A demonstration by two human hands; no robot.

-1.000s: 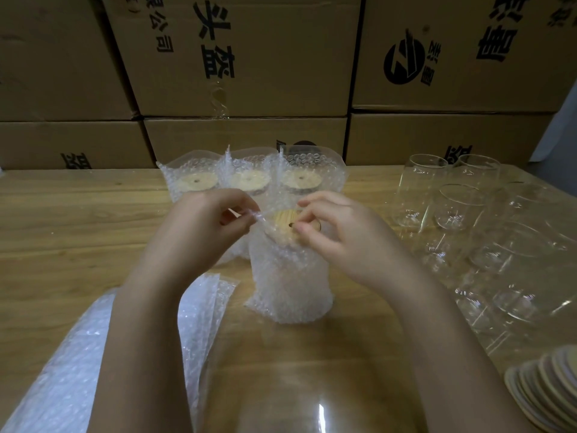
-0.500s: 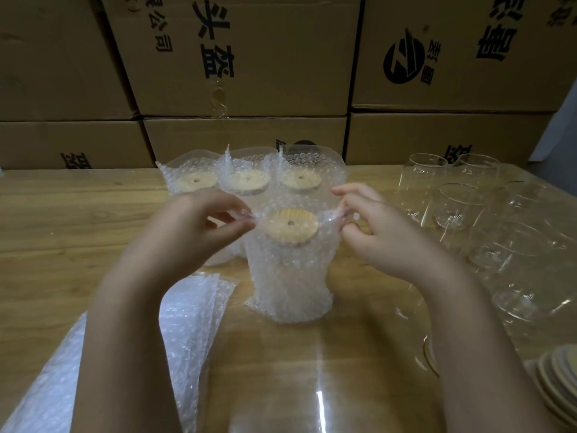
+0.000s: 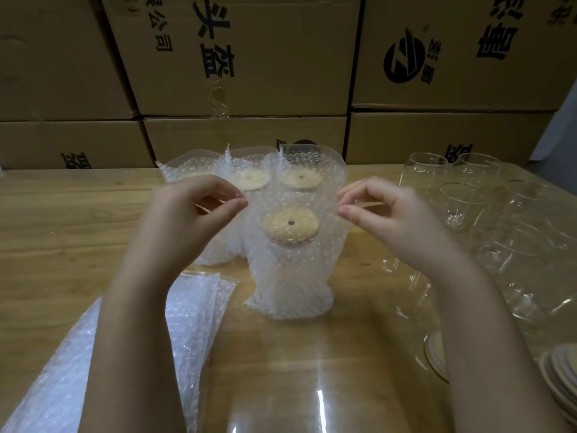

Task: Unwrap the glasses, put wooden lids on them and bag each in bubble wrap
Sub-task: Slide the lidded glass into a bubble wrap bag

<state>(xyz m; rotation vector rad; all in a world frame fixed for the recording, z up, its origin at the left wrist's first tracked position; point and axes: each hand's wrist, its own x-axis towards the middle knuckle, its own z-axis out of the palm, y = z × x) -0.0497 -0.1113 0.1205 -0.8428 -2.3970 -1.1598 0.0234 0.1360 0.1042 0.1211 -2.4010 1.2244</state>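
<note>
Bubble-wrap bag (image 3: 290, 292), enclosing 1 glass (image 3: 290, 257) under its wooden lid (image 3: 291, 225), is standing midway between the table's (image 3: 62, 229) side edges. Left hand (image 3: 175, 226) and right hand (image 3: 396, 220) are each pinching its mouth; pulling evenly should be keeping the lid seated.

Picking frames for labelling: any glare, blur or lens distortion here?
Head view: glare streak on the clear film near the bottom edge; wide-angle bowing tilts the cardboard boxes; the bare glasses at right look soft, hard to separate; the wooden lid inside the front bubble wrap bag reads clearly.
</note>
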